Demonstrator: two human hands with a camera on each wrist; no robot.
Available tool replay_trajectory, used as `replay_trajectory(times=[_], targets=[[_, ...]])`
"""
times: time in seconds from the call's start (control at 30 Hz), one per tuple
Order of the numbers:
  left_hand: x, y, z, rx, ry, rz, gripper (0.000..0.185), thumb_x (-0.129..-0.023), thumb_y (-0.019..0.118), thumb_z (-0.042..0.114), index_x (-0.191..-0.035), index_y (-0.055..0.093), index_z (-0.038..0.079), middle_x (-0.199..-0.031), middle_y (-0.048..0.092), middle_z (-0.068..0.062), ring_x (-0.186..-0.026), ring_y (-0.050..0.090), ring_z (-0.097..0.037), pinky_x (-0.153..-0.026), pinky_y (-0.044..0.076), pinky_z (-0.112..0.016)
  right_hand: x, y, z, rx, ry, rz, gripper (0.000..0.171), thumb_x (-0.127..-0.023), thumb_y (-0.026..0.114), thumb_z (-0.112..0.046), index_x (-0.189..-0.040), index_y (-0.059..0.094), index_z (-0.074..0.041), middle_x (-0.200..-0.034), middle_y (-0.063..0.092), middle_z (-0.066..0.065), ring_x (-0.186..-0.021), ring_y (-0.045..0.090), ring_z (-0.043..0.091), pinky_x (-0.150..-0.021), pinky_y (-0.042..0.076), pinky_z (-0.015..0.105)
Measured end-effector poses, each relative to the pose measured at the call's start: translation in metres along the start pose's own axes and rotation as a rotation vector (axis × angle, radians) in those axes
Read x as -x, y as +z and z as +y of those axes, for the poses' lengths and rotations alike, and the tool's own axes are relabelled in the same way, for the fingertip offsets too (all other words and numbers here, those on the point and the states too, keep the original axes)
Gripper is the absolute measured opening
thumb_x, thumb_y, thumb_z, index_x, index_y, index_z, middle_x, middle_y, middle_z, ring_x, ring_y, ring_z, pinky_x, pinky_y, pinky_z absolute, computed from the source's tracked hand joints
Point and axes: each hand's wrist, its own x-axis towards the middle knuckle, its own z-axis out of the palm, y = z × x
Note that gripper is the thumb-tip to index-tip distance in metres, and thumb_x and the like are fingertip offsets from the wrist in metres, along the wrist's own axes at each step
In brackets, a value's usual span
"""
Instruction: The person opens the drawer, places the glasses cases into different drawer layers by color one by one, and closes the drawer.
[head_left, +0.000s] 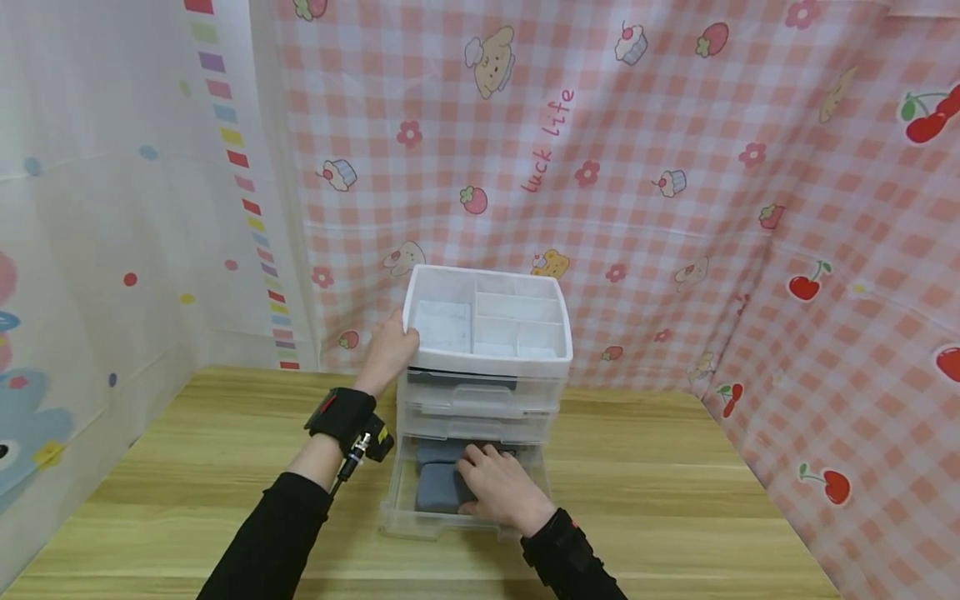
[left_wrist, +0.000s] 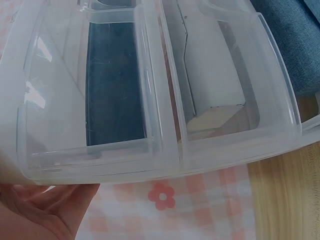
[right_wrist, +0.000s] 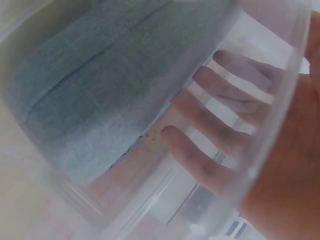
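A clear plastic drawer unit with a white divided top tray stands on the wooden table. My left hand grips the tray's left front corner, and its palm shows under the clear drawers. The bottom drawer is pulled out and holds two folded grey cloths. My right hand lies in this drawer, touching the cloths. Its fingers are fairly straight beside the grey cloth, seen through the clear wall.
Pink checked curtains close off the back and right of the table, and a white patterned sheet the left. The upper drawers hold a dark blue item and a pale box.
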Motion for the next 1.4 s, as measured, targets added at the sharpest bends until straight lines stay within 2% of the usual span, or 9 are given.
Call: replay_trajectory(times=[0.17, 0.4, 0.5, 0.6, 0.73, 0.87, 0.97, 1.1, 1.4], targets=[[0.000, 0.000, 0.000, -0.011, 0.000, -0.001, 0.048, -0.092, 0.038, 0.010, -0.137, 0.040, -0.005, -0.132, 0.054, -0.026, -0.116, 0.055, -0.037, -0.093, 0.045, -0.050, 0.005, -0.001, 0.000, 0.002, -0.017, 0.047, 0.042, -0.083, 0.070, -0.041, -0.116, 0.063, -0.016, -0.112, 0.059, 0.002, -0.094, 0.057, 0.019, -0.076, 0.049, 0.030], [0.000, 0.000, 0.000, 0.001, 0.000, -0.005, 0.049, -0.092, 0.037, 0.010, -0.139, 0.039, -0.004, -0.133, 0.053, -0.026, -0.114, 0.055, -0.037, -0.091, 0.045, -0.049, 0.013, -0.001, -0.002, 0.043, -0.063, 0.171, 0.025, -0.086, 0.070, -0.029, -0.107, 0.064, -0.017, -0.102, 0.061, 0.001, -0.087, 0.058, 0.016, -0.072, 0.049, 0.028], [0.000, -0.001, 0.000, 0.000, -0.003, -0.009, 0.049, -0.092, 0.037, 0.010, -0.139, 0.039, -0.004, -0.133, 0.053, -0.026, -0.112, 0.055, -0.036, -0.089, 0.045, -0.048, 0.014, -0.001, -0.002, 0.071, -0.080, 0.228, 0.016, -0.086, 0.070, -0.026, -0.099, 0.064, -0.018, -0.095, 0.060, -0.001, -0.080, 0.057, 0.014, -0.066, 0.045, 0.025], [0.001, -0.001, 0.000, -0.001, -0.009, -0.016, 0.049, -0.092, 0.037, 0.010, -0.139, 0.038, -0.004, -0.134, 0.052, -0.026, -0.112, 0.055, -0.036, -0.089, 0.045, -0.048, 0.015, -0.001, -0.002, 0.088, -0.111, 0.264, 0.011, -0.086, 0.069, -0.025, -0.092, 0.063, -0.018, -0.087, 0.058, -0.003, -0.073, 0.054, 0.012, -0.059, 0.037, 0.022], [0.002, -0.002, 0.001, 0.004, -0.012, -0.020, 0.049, -0.092, 0.037, 0.010, -0.139, 0.038, -0.004, -0.134, 0.052, -0.026, -0.114, 0.055, -0.037, -0.090, 0.045, -0.049, 0.017, 0.002, 0.000, 0.119, -0.192, 0.310, 0.011, -0.087, 0.068, -0.027, -0.087, 0.060, -0.019, -0.082, 0.057, -0.005, -0.069, 0.053, 0.009, -0.058, 0.031, 0.020], [0.002, -0.002, 0.002, 0.006, -0.011, -0.022, 0.050, -0.092, 0.037, 0.009, -0.141, 0.036, -0.004, -0.134, 0.052, -0.026, -0.111, 0.055, -0.036, -0.087, 0.046, -0.048, 0.020, 0.006, -0.002, 0.192, -0.330, 0.445, 0.010, -0.088, 0.066, -0.025, -0.083, 0.059, -0.020, -0.079, 0.058, -0.009, -0.068, 0.054, 0.006, -0.059, 0.030, 0.019], [0.002, -0.003, 0.002, 0.010, -0.014, -0.024, 0.051, -0.092, 0.037, 0.009, -0.142, 0.036, -0.003, -0.136, 0.051, -0.026, -0.112, 0.055, -0.036, -0.087, 0.045, -0.048, 0.021, 0.009, -0.006, 0.272, -0.430, 0.537, 0.013, -0.094, 0.057, -0.022, -0.082, 0.060, -0.021, -0.077, 0.061, -0.011, -0.067, 0.053, 0.004, -0.059, 0.029, 0.019], [0.001, -0.003, 0.001, 0.013, -0.014, -0.023, 0.050, -0.093, 0.037, 0.010, -0.142, 0.036, -0.002, -0.136, 0.051, -0.026, -0.118, 0.054, -0.037, -0.092, 0.045, -0.050, 0.023, 0.011, -0.013, 0.347, -0.507, 0.550, 0.024, -0.101, 0.042, -0.020, -0.087, 0.062, -0.023, -0.081, 0.062, -0.013, -0.069, 0.053, 0.002, -0.062, 0.033, 0.018], [0.000, -0.002, 0.001, -0.010, -0.013, -0.008, 0.049, -0.092, 0.039, 0.010, -0.140, 0.039, -0.003, -0.133, 0.053, -0.026, -0.118, 0.054, -0.038, -0.094, 0.046, -0.051, 0.022, 0.017, -0.016, 0.374, -0.534, 0.541, 0.027, -0.102, 0.040, -0.019, -0.083, 0.059, -0.024, -0.080, 0.058, -0.012, -0.071, 0.047, 0.004, -0.067, 0.028, 0.022]])
